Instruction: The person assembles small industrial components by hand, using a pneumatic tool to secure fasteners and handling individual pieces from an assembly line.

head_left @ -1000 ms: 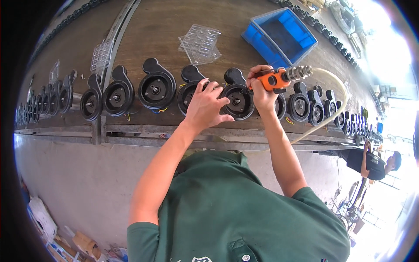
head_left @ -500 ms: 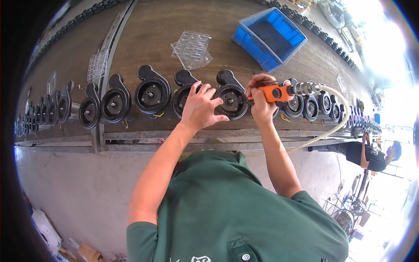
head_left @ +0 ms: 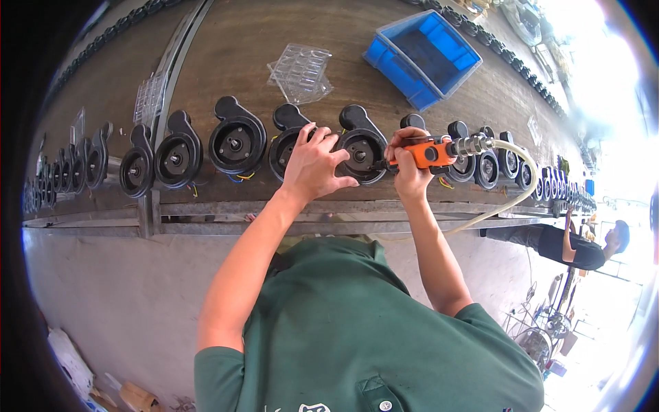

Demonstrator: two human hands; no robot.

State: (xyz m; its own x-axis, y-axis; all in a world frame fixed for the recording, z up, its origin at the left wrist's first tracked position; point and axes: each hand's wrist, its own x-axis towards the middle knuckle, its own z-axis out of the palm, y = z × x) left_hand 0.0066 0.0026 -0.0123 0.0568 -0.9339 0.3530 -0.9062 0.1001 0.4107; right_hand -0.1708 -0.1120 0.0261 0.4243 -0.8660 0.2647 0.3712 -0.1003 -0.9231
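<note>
Your right hand (head_left: pixel 412 180) grips an orange power tool (head_left: pixel 429 154). Its dark tip has moved left and now reaches over the right inner edge of the round black part (head_left: pixel 361 154) on the brown table (head_left: pixel 233 62), apparently into working position. Your left hand (head_left: pixel 310 167), fingers spread, lies along the part's left side; whether it grips, I cannot tell.
</note>
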